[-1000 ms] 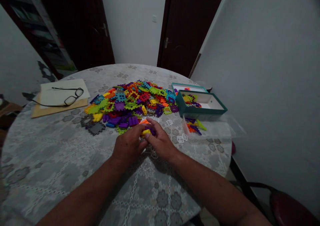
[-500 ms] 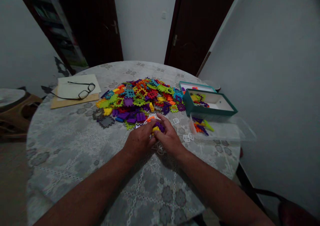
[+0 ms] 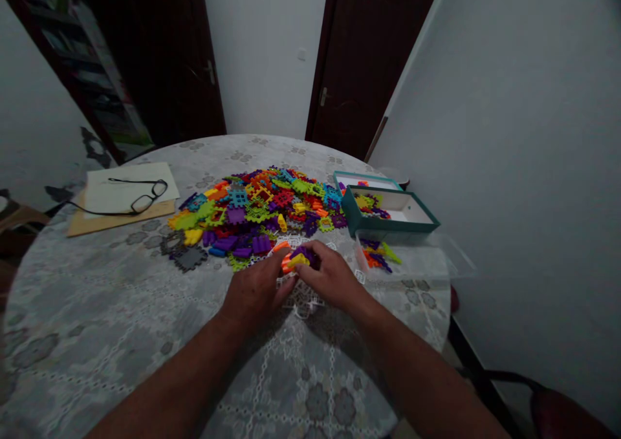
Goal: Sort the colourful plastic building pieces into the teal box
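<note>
Glossy plastic pieces (image 3: pixel 252 206), lace tablecloth (image 3: pixel 97 310)

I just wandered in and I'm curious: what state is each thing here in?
Left hand, gripping the cluster.
Right hand, gripping the cluster.
Cluster, held between both hands.
Pile, loose on the table.
Box, open, some pieces inside.
Glasses, unfolded, lying on paper.
</note>
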The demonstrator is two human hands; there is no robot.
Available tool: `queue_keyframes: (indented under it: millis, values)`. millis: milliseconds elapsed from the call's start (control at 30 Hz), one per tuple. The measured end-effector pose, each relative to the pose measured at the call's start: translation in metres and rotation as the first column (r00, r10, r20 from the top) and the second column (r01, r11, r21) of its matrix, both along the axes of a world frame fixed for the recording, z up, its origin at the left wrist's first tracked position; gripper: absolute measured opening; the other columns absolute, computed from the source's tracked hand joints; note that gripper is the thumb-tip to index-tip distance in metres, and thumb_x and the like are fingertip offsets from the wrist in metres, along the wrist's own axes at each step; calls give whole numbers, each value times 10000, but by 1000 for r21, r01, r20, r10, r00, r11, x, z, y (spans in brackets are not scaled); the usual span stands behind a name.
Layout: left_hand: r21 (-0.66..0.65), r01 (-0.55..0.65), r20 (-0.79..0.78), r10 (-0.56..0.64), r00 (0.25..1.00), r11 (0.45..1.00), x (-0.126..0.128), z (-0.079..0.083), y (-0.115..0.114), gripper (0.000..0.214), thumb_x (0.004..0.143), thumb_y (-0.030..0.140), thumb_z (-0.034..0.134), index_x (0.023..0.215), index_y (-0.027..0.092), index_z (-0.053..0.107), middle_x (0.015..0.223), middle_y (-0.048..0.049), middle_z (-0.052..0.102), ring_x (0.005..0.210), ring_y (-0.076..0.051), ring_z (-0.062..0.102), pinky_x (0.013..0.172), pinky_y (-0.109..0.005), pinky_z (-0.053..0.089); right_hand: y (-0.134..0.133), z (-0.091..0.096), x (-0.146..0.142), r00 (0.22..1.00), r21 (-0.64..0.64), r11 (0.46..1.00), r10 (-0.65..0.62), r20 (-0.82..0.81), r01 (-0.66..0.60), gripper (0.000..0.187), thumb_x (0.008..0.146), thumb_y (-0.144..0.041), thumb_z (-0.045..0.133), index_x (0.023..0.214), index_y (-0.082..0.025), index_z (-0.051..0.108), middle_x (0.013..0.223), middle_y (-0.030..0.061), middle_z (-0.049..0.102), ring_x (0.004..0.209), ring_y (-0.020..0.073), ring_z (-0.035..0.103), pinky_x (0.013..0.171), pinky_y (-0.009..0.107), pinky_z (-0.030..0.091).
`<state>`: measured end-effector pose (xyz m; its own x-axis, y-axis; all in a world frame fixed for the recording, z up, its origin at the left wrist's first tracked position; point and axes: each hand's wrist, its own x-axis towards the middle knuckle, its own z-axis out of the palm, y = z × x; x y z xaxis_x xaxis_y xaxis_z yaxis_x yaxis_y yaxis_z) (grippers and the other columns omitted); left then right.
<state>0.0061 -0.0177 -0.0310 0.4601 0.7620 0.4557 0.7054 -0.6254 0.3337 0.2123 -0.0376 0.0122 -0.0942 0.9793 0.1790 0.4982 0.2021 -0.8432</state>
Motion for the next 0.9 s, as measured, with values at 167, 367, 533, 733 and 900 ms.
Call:
queue_keyframes:
  millis: [167,367,533,733,900]
  values:
    - [-67,-95,-23,94,995,993,-11,9,6,310,1060,354,574,1306,203,689,1019,-76,820,891,-238,787,766,-320,560,35,49,52,988,81,997,-3,154,-9,284,958,-331,697,1223,-233,723,969,21,750,804,184,657,729,304,514]
    - [-138,-191,-19,191,981,972,-21,17,16,310,1070,374,513,1222,217,732,1029,-71,820,884,-234,778,758,-326,539,147,78,129,868,262,944,-296,400,201,302,914,-251,693,1200,-203,778,1039,61,782,897,212,701,840,335,565]
    - [-145,-213,-60,207,977,966,-25,9,20,319,1051,383,564,1260,205,726,1163,-108,812,1039,-279,769,873,-381,565,224,75,171,634,283,880,-471,613,381,358,904,-142,662,1232,-179,801,1238,110,798,1111,236,721,981,308,531]
    - [-158,-217,-105,202,974,963,-27,5,22,313,1038,387,597,1266,216,728,1208,-122,795,1107,-291,739,931,-400,563,257,58,195,581,230,863,-479,659,450,365,866,-141,693,1208,-144,823,1267,167,799,1172,276,735,1027,317,534]
    - [-206,-243,-123,222,967,948,-26,8,20,298,1049,362,578,1260,214,729,1228,-121,792,1116,-280,734,920,-389,557,257,49,209,549,240,822,-532,645,516,514,817,-116,709,1327,-110,776,1313,192,779,1229,295,725,1063,326,538]
